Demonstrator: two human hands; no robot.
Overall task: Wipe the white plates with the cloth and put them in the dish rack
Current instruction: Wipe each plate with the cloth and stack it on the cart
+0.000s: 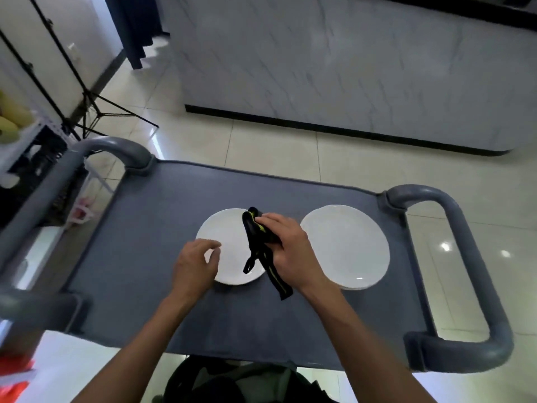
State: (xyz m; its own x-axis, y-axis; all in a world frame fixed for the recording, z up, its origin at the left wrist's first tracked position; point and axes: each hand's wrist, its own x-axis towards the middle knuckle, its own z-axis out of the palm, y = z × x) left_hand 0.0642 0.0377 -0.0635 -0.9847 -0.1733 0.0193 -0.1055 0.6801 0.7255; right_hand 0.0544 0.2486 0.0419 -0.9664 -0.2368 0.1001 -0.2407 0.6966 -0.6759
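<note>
In the head view, a grey cart (151, 286) with rounded handles at both ends is seen from above, and two sets of white plates rest on its flat top. The left plate (226, 237) lies near the middle of the surface; a stack of plates (345, 245) (at least two, judging by the doubled rim at its near edge) lies just beside it to the right, apart from it.

A black cloth (257, 242) with yellow-green trim is gripped in the right hand (287, 251), whose fingers are curled round its bunched upper part above the right side of the left plate. The loose ends of the cloth hang down across the plate's rim and onto the cart top.

The left hand (194, 266) is held over the near left edge of the same plate, its fingers loosely bent and apart, nothing clamped in them; whether the fingertips touch the plate cannot be told.

Beyond the cart, a pale tiled floor (261, 146) and a marble-patterned counter (348, 68) are seen. A black tripod (96, 112) stands at the left.
</note>
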